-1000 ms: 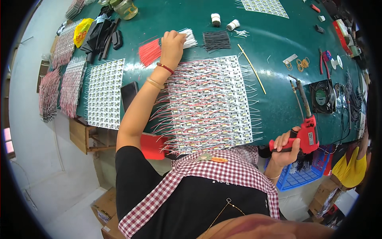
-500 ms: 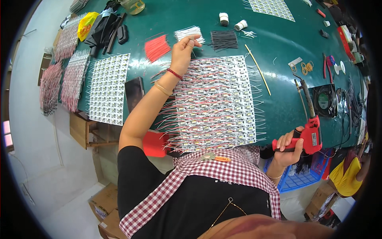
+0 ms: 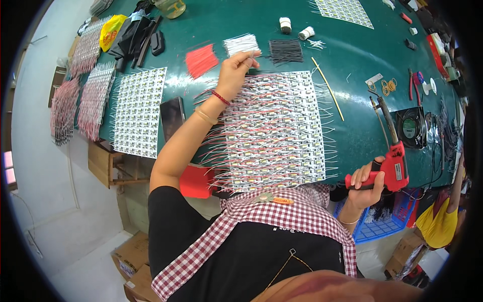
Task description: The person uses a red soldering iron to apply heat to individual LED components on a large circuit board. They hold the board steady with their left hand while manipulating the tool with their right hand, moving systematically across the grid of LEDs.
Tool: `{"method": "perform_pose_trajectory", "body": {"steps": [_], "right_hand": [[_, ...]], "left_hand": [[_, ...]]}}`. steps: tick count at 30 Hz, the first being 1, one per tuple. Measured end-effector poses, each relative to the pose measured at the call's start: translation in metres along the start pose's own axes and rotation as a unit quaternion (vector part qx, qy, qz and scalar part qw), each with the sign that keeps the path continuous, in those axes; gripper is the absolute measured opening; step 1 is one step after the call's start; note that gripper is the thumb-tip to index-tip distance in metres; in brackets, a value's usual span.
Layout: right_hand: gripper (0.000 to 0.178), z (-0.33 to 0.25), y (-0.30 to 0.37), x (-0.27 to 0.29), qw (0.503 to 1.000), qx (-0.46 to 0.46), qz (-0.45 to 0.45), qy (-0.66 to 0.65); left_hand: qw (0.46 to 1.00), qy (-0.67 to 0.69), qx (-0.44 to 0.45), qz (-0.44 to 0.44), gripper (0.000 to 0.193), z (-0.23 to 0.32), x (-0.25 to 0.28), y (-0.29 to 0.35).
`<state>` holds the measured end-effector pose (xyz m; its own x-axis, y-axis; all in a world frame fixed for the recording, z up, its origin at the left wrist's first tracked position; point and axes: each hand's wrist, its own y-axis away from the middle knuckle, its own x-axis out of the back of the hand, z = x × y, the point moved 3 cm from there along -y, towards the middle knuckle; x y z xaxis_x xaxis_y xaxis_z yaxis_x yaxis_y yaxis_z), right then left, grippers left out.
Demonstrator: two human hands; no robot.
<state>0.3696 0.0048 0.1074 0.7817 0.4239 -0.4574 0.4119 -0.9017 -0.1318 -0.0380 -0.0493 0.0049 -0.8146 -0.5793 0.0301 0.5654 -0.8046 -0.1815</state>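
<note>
A large panel of small white circuit boards [image 3: 302, 126] lies before me, with red, white and dark wires fanning from its boards. Over its far left corner is my left hand [image 3: 235, 75], thumb and fingers pinched together. Whatever thin thing the pinch may hold is too small to make out. Just beyond the fingertips lie bundles of white wires [image 3: 240, 44] and black wires [image 3: 286, 51], with red wires [image 3: 201, 60] to the left. At the right, my right hand [image 3: 367, 186] grips a red soldering gun [image 3: 397, 168] by its handle, its metal tip pointing up and away.
A second board panel [image 3: 138, 113] and a dark phone [image 3: 172, 116] lie left of the work. Wired panels [image 3: 93, 100] hang over the left edge. A yellow stick [image 3: 327, 88], rubber bands [image 3: 388, 87], pliers [image 3: 414, 88] and a small fan [image 3: 411, 126] lie right.
My left hand has moved slightly nearer me and right, its fingers now lower beside the white wires. The right hand keeps its grip on the soldering gun, almost unmoved.
</note>
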Motion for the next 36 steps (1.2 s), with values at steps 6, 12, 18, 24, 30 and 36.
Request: {"method": "perform_pose_trajectory", "body": {"steps": [6, 12, 18, 24, 30, 36], "right_hand": [[0.041, -0.017, -0.014, -0.014, 0.996, 0.01, 0.025, 0.089], [0.015, 0.003, -0.053, -0.049, 0.958, -0.067, -0.008, 0.279], [0.033, 0.029, -0.047, -0.049, 0.934, -0.059, -0.035, 0.351], [0.041, 0.029, -0.042, -0.047, 0.925, -0.079, -0.06, 0.366], [0.035, 0.027, -0.044, -0.056, 0.918, -0.084, -0.03, 0.387], [0.03, 0.031, -0.045, -0.055, 0.907, -0.102, -0.03, 0.407]], "left_hand": [[0.983, 0.114, 0.094, -0.106, 0.023, 0.076, -0.05, 0.012], [0.945, 0.127, 0.173, -0.247, 0.019, 0.097, -0.122, 0.059], [0.956, -0.002, 0.15, -0.252, 0.012, 0.105, -0.156, 0.083], [0.943, -0.023, 0.146, -0.297, 0.012, 0.1, -0.155, 0.086], [0.938, 0.017, 0.191, -0.288, 0.012, 0.097, -0.153, 0.084], [0.947, -0.018, 0.186, -0.262, 0.01, 0.098, -0.15, 0.083]]}}
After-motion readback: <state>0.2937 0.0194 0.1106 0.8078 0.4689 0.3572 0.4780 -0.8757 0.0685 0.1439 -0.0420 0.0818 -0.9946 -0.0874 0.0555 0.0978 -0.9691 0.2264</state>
